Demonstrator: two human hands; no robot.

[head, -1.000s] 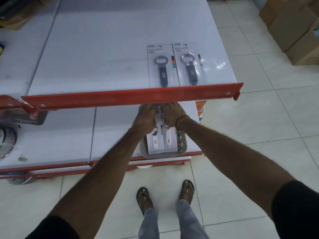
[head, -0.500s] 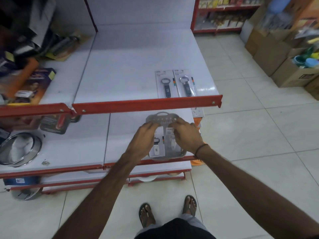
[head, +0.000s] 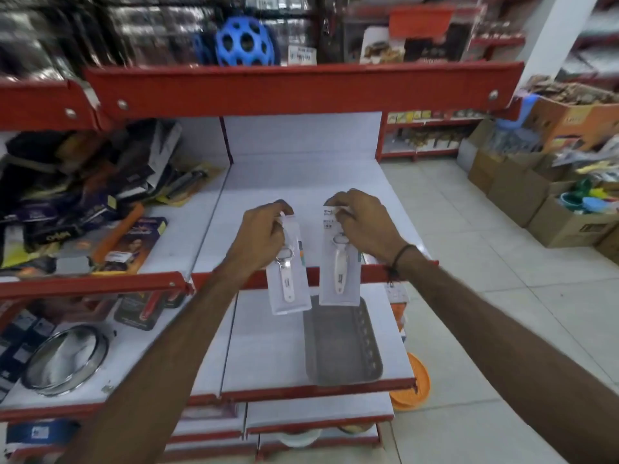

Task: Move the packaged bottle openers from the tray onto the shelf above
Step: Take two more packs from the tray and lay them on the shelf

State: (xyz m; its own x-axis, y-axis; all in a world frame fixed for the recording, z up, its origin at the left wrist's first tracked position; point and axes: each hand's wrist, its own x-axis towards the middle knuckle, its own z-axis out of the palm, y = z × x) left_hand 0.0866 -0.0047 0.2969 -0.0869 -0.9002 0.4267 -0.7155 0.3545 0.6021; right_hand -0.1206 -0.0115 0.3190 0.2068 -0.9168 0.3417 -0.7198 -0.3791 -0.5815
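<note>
Head view: left hand point(head: 259, 234) and right hand point(head: 363, 226) each pinch a packaged bottle opener point(head: 288, 279) point(head: 340, 266) by its top, grip closed, mid-frame above the emptied tray point(head: 341, 349), ready for the shelf point(head: 301, 195).

Shelf point(head: 301, 182) surface lay bare at twelve o'clock; piled packages point(head: 83, 209) crowded ten o'clock; red rail point(head: 294, 88) overhead.

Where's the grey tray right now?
The grey tray sits on the lower white shelf, right of centre in the head view, below the two packaged openers held up by the hands.
</note>
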